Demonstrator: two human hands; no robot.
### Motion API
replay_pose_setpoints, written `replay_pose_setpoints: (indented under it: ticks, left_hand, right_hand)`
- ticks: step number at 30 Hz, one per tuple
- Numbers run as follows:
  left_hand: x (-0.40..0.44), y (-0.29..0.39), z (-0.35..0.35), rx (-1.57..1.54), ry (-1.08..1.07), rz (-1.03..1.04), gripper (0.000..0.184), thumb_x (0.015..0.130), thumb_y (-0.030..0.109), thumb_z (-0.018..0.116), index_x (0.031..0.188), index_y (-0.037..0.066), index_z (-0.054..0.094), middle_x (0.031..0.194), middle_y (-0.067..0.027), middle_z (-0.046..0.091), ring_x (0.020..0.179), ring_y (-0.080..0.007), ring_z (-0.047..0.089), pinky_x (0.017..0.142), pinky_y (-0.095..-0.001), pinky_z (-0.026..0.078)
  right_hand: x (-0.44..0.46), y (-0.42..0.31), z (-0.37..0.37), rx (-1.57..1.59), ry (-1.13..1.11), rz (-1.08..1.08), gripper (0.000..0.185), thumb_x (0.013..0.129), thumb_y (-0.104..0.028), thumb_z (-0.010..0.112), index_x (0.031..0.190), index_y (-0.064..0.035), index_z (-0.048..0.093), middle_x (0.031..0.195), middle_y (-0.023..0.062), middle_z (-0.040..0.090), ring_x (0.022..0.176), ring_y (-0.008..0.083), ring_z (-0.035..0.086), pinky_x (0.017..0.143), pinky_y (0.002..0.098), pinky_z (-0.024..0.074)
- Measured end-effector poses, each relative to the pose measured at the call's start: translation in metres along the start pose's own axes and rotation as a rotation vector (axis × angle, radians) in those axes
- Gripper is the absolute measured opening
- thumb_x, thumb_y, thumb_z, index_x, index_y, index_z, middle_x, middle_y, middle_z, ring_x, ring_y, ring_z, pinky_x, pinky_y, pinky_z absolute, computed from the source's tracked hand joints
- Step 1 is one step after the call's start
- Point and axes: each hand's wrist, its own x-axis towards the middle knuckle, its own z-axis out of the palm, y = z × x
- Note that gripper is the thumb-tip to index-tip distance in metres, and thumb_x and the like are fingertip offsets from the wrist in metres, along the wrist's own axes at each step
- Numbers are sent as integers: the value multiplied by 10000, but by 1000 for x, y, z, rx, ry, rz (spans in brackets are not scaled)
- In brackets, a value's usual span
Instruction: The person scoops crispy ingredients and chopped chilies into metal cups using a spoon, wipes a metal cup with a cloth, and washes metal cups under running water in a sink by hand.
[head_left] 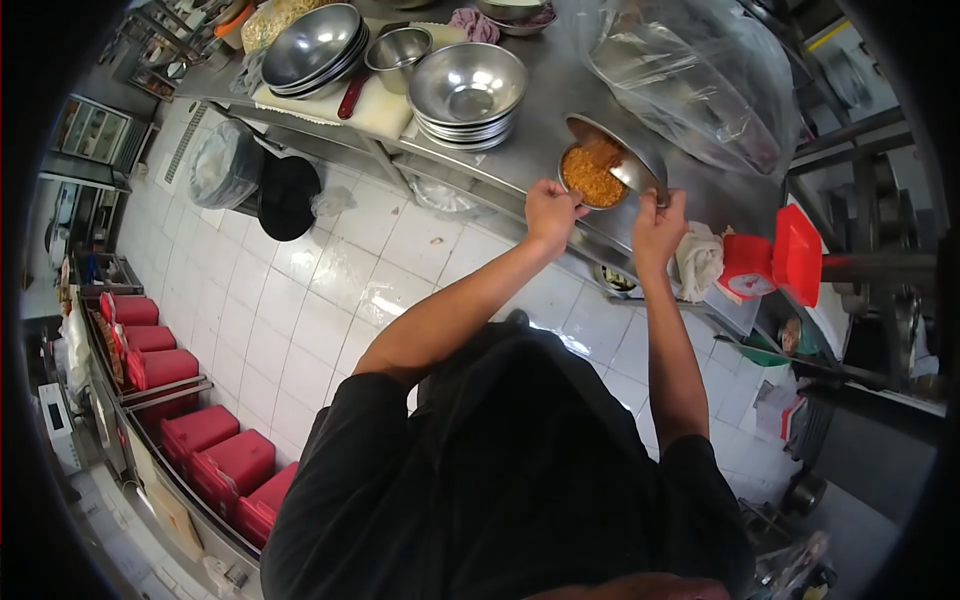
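Note:
Ahead of me, near the front edge of the steel counter, stands a small round container with orange, crumbly food in it. My left hand grips the container's near left rim between thumb and fingers. Over its right side a steel bowl is tipped toward the container, with more orange food along its inner wall. My right hand pinches that bowl's lower right rim.
Stacked steel bowls and a red-handled knife on a cutting board are left. A large clear plastic bag lies behind the tipped bowl. To the right are a crumpled cloth and a red scale.

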Motion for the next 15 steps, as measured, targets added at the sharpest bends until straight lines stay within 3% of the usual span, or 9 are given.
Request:
replay_pose_setpoints:
  ticks: [4,8,14,15]
  left_hand:
    - [-3,0,1,-1,26,13,182,786,-28,600,766,9,423,776,-78,491,670,-170,569,615,-279,552]
    - [-2,2,-4,63,-6,-23,181,781,15,634,803,0,456,786,-85,508,670,-172,578,607,-274,547]
    - [6,28,-18,463,21,185,250,764,92,687,863,-17,484,804,-89,526,643,-179,592,578,-283,548]
    - [10,27,-17,390,-1,134,241,765,87,682,853,-19,485,794,-89,525,636,-181,593,576,-285,549]
  right_hand:
    - [2,-7,3,101,66,14,154,825,-92,565,745,-10,463,525,51,481,458,110,453,477,272,382]
    - [6,-3,-3,55,10,-8,133,827,-96,563,779,-4,479,576,58,553,497,111,508,503,268,411]
    - [22,-12,-5,155,24,9,115,825,-92,558,810,2,493,633,95,609,549,131,569,531,277,438]
    - [24,-11,-6,148,10,17,113,825,-90,555,811,5,494,629,95,606,556,135,574,533,280,440]
